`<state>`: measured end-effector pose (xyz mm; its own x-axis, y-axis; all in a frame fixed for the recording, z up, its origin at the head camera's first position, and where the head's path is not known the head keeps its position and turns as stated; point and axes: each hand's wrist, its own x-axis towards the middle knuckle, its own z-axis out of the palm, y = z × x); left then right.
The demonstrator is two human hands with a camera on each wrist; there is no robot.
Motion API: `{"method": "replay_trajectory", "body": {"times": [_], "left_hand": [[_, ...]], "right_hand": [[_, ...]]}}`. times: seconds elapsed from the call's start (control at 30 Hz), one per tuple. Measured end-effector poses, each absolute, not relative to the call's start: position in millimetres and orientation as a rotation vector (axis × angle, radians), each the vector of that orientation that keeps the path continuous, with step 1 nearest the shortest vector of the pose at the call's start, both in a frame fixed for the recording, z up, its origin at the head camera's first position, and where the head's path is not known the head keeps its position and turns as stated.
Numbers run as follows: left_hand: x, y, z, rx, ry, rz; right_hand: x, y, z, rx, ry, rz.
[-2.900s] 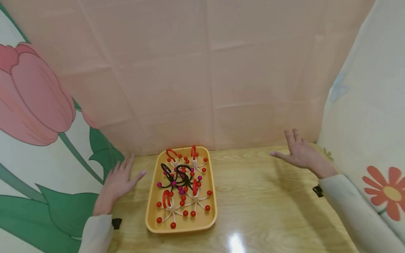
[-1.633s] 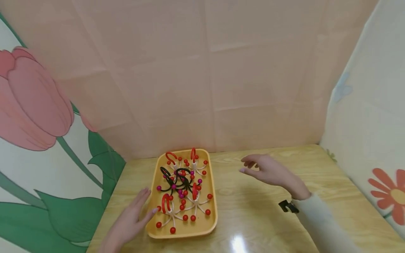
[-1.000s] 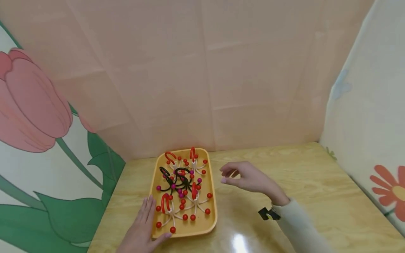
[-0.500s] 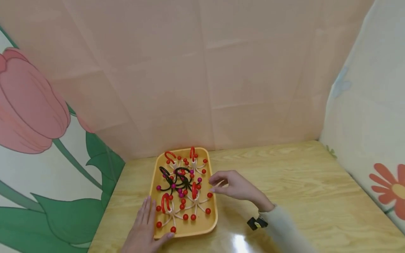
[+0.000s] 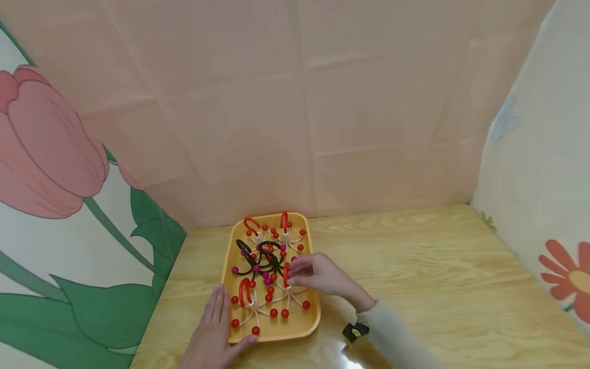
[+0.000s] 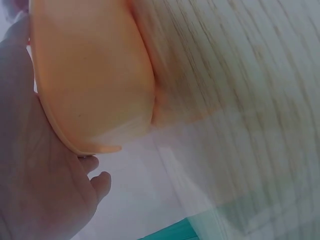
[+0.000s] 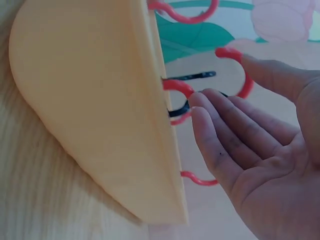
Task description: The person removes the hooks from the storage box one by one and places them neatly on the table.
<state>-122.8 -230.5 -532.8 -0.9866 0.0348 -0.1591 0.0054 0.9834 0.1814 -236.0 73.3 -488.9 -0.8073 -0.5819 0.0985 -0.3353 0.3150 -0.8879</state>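
Note:
A yellow tray (image 5: pixel 297 328) holds several claw-shaped scalp massagers, with hooked handles and ball-tipped legs. Some have red handles, white legs and red balls, like the front left massager (image 5: pixel 252 306); others are black with magenta balls, such as the black massager (image 5: pixel 273 262). My left hand (image 5: pixel 209 328) rests at the tray's front left corner, fingers straight along its left side and thumb on the front rim. My right hand (image 5: pixel 318 274) reaches over the right rim, its thumb and fingertips at a red handle (image 5: pixel 286 275). In the right wrist view the right hand (image 7: pixel 250 145) has thumb and fingers apart.
The tray stands on a wood-grain table (image 5: pixel 415 266), near the pinkish back wall (image 5: pixel 239 128). A tulip-printed panel (image 5: pixel 60 148) bounds the left side, and a pale panel with a red flower (image 5: pixel 569 271) the right.
My right hand has moved left from beside the tray to the front right massager's handle. Earlier, my left hand came down onto the tray's corner, where it stays.

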Motion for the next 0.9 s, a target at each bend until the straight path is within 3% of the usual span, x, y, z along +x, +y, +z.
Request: {"method": "replay_trajectory", "body": {"times": [0.33, 0.9], "left_hand": [[-123, -229, -533, 0.006, 2.949, 0.302], [-124, -231, -535, 0.022, 2.961, 0.338]], "right_hand": [[-236, 64, -497, -0.583, 2.476, -1.562], [-247, 42, -507, -0.64, 2.42, -1.476]]}}
